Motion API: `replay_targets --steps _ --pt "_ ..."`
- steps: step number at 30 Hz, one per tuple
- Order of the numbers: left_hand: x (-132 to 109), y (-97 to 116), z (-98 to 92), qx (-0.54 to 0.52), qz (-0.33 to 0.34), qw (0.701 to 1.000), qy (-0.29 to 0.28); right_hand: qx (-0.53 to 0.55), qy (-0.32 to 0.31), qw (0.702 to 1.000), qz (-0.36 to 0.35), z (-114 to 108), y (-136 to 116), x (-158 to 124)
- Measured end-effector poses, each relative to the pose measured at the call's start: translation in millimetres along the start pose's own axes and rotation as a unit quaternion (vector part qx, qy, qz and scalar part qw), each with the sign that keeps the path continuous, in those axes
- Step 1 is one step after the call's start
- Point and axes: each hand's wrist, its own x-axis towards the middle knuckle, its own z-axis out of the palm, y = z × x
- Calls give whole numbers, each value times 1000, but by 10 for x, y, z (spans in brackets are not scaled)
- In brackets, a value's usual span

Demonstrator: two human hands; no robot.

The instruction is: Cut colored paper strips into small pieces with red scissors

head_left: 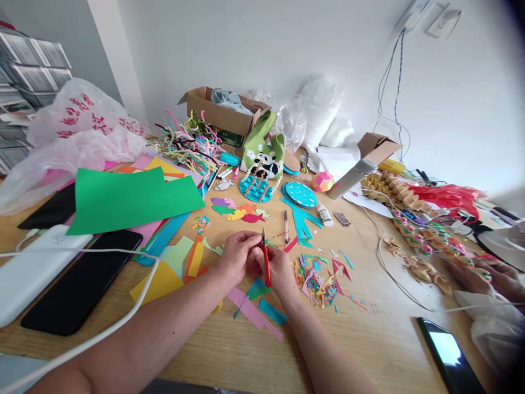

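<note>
My right hand [282, 272] is closed round a pair of scissors [267, 266] with red handles; the dark blades point away from me. Close against it, the fingers of my left hand [238, 253] pinch together at the blades. Whatever they hold is too small or hidden to make out. Just beyond my hands lie several colored paper fish [241, 212] and a pen [286, 226]. Beneath my wrists are paper strips, among them a purple strip [255, 314] and a blue strip [273, 312]. To the right of my right hand spreads a heap of paper scraps [320, 282].
Green paper [131, 200] tops a stack of sheets at left, near a white power bank [36, 273] and a black phone [82, 282]. A panda bag [262, 150], cardboard box [213, 109] and grey bottle [353, 179] stand behind. Another person's hands [488, 273] are at far right.
</note>
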Motion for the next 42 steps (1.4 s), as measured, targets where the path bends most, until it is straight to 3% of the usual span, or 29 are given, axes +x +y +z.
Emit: replay_targets --steps 14,42 --pt "16 -36 -30 -5 -7 1000 2 58 -18 998 35 2 -25 -7" --pt "20 -23 -24 5 6 1000 2 23 -4 999 32 -7 -71 -10"
